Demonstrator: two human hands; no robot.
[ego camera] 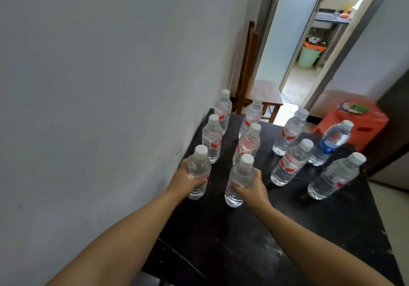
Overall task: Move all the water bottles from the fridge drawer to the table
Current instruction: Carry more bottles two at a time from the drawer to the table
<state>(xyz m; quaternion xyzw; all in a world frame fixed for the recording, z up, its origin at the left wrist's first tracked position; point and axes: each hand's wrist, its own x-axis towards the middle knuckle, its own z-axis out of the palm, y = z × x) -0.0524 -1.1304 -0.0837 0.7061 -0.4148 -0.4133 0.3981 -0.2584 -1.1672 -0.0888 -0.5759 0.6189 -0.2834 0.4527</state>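
Dark table point(232, 241) beside a white wall, eight bottles standing: left hand point(188, 181) and right hand point(252, 190), fingers curled, each grip another bottle at its near edge, apparently being set down; release follows.

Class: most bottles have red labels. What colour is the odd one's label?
Blue, on the odd bottle at the right; head view.

A dark, scuffed counter point(243, 241) set against a pale wall carries ten clear plastic water bottles, all upright with white caps. Nine bear red labels; one near the right edge, the blue-labelled bottle point(330, 142), differs.
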